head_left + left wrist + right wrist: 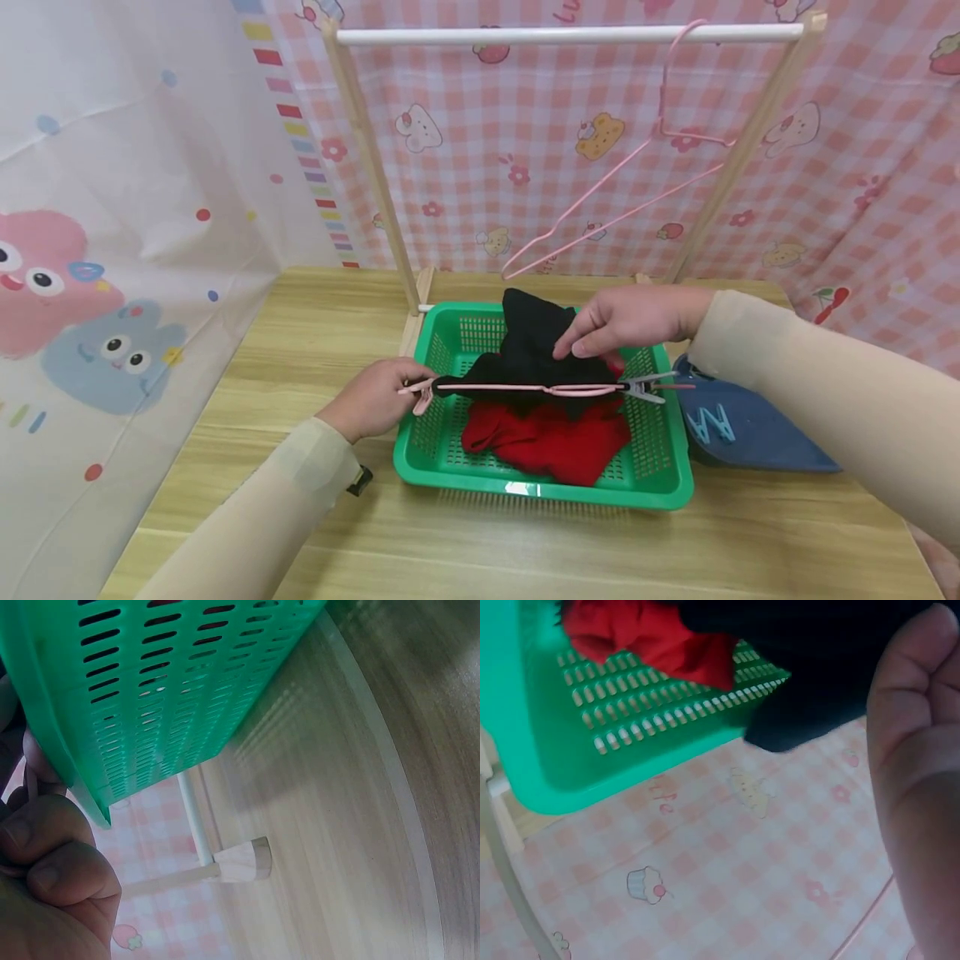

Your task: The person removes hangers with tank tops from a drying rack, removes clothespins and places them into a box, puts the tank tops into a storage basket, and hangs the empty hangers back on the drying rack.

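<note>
Above the table point(300, 325), near the basket's point(600, 498) left edge, our left hand point(375, 400) is pinching the clip hanger point(487, 387), seemingly steadying it; our right hand point(633, 318), grip unclear, is touching black cloth point(528, 323).

The head view is bright, the wrist views dimmer.

1. Left hand point(375, 402): grips the left end of a pink hanger point(491, 387), beside a pink clip point(423, 398); black garment point(536, 329) along the hanger; grey clip point(642, 387) near its right end;
2. Right hand point(637, 315): over the black garment; pinch undetermined;
3. Green basket point(600, 497): mid-bench point(480, 554); red garment point(558, 442) inside;
4. Blue item point(765, 429): towards the bench's right edge; light-blue clips point(723, 423) on top;
5. Rack point(495, 36): bench's far edge; second hanger point(600, 185) on its rail.
</note>
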